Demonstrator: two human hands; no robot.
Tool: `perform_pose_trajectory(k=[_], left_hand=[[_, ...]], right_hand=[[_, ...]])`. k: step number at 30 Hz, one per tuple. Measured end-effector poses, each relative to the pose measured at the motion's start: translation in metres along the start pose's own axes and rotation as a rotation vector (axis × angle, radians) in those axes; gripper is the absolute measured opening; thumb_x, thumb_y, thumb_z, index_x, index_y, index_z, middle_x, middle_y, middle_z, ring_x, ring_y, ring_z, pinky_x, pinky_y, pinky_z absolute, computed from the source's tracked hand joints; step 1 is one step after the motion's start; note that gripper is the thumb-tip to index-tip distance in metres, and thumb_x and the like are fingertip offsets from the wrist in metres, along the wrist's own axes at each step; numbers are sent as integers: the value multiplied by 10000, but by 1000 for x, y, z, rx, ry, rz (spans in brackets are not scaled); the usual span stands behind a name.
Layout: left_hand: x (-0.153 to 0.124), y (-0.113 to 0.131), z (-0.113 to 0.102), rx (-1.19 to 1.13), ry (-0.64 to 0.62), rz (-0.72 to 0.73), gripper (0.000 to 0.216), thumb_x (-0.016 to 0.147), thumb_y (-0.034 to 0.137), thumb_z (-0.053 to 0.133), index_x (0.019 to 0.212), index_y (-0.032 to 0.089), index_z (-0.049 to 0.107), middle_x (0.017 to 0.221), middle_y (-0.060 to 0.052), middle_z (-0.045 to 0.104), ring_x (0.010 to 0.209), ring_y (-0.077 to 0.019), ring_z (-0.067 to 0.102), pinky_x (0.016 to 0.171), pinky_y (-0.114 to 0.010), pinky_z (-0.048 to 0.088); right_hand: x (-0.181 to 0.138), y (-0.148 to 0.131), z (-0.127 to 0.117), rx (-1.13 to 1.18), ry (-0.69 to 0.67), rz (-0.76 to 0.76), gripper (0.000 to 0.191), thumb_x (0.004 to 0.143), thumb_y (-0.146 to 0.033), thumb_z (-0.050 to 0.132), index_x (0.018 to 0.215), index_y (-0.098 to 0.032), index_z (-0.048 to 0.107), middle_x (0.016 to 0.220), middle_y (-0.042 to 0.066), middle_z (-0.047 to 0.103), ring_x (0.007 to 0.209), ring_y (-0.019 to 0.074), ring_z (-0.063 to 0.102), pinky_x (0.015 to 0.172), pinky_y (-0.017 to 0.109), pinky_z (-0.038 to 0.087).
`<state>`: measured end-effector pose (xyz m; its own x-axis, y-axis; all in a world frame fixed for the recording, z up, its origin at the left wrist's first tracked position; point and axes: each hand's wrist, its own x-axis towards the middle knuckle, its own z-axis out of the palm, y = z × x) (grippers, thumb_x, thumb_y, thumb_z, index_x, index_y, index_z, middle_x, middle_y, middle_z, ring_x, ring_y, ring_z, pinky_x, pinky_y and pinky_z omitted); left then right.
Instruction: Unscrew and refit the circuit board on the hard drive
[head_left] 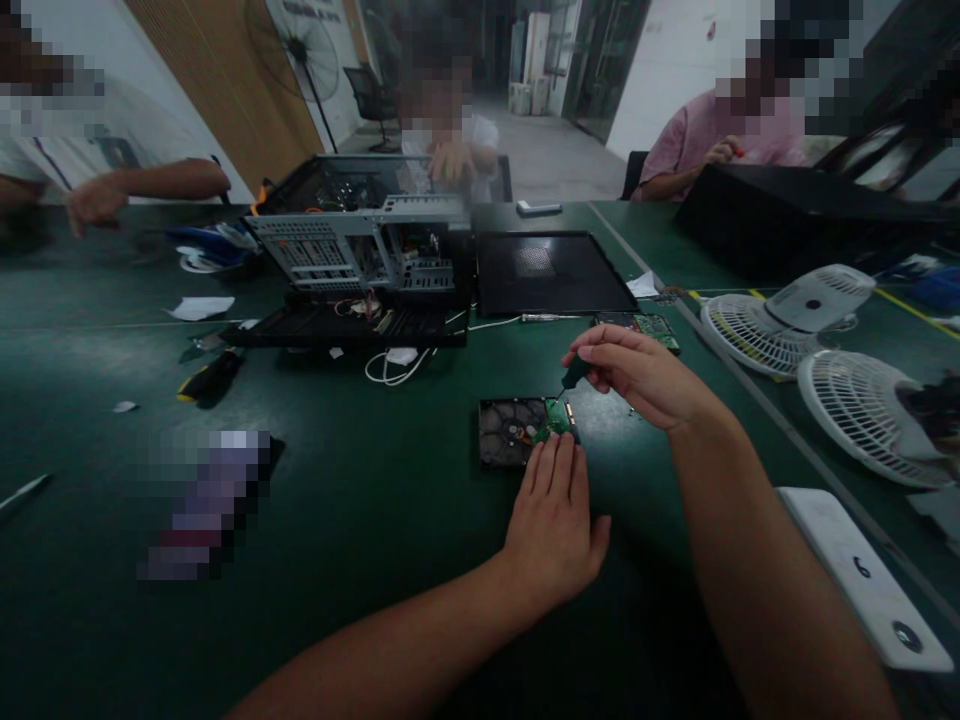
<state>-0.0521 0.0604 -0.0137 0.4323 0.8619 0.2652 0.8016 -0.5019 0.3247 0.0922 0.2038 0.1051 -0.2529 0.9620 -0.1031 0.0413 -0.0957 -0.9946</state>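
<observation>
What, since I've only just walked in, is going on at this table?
A person's left hand presses flat-fingered on a hard drive lying on the green table. Their right hand holds a small screwdriver, its tip down at the green circuit board on the drive. Whether a screw is turning can't be told. Beyond stands an opened computer case, and other people sit around the table.

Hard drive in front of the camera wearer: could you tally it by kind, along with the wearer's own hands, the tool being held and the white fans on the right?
Hands: 2 (left hand, right hand)
Hard drive: 1
Held screwdriver: 1
White fans: 2 (nearer fan, farther fan)
Total: 6
</observation>
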Motion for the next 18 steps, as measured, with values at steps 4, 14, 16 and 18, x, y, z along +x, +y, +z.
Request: perform_pose_trajectory(k=[4, 14, 16, 18], left_hand=[[0, -1, 1, 3, 9, 0, 770, 1009, 463, 508, 1607, 15, 321, 1703, -262, 331, 1608, -400, 276, 1305, -579, 287], [0, 0, 2, -23, 1, -8, 791, 1009, 469, 508, 1623, 16, 297, 1716, -253, 309, 1616, -397, 258, 1316, -576, 271], [0, 0, 1, -20, 0, -13, 786, 1009, 470, 506, 1621, 19, 305, 1717, -248, 312, 1615, -396, 261, 1318, -575, 267], [0, 0, 1, -16, -2, -12, 785, 1010, 473, 505, 1618, 16, 312, 1714, -251, 316, 1614, -395, 264, 1319, -573, 266]], right_hand=[[-2, -1, 4, -22, -24, 32, 199, 862, -345, 760, 1011, -218, 790, 813, 27, 682, 589, 110, 488, 504, 284, 334], [-1, 1, 7, 115, -102, 66, 201, 892, -404, 766, 951, -225, 696, 1037, 80, 766, 630, 137, 607, 506, 285, 420], [-2, 1, 7, 111, -116, 70, 243, 902, -429, 765, 1045, -236, 730, 1030, 66, 755, 635, 132, 600, 503, 276, 409], [-2, 0, 6, 69, -119, 67, 290, 915, -456, 755, 1097, -231, 764, 1057, 67, 746, 629, 114, 563, 494, 269, 379]])
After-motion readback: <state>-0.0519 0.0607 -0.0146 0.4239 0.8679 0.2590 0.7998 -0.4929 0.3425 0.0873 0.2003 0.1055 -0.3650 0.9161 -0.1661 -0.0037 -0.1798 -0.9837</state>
